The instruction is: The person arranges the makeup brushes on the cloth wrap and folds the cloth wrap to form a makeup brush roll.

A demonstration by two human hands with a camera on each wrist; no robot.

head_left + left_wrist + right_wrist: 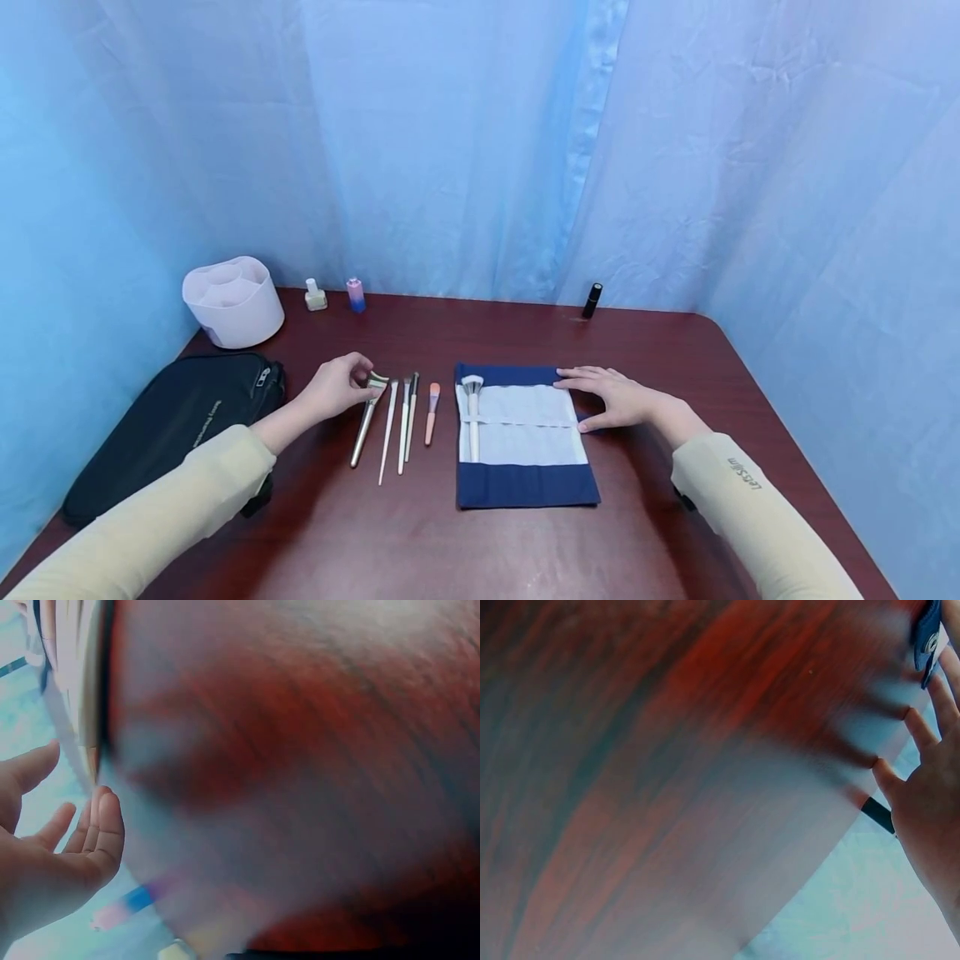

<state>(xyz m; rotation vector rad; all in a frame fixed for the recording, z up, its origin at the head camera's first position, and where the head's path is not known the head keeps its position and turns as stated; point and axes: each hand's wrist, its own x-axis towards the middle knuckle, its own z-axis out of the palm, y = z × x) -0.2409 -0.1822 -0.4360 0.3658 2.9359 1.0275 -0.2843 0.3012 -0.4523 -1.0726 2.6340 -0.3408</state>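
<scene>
My left hand (337, 387) is at the head end of a gold-handled makeup brush (363, 429). In the left wrist view its thumb and fingers stand apart, with the brush row beyond them. Beside that brush lie two slim pale brushes (388, 433) (405, 425), a dark-topped one (412, 417) and a short pink brush (431, 417). My right hand (618, 396) rests with extended fingers on the right edge of an opened navy brush roll (528, 485). A white fluffy brush (473, 417) sits under the strap at the roll's left side.
A black zip case (165, 425) lies under the left forearm. Behind it stands a white divided organizer (236, 312). Along the back edge are a nail polish bottle (316, 298), a pink-and-blue bottle (356, 296) and a black tube (592, 300). Blue curtains (450, 150) surround the table.
</scene>
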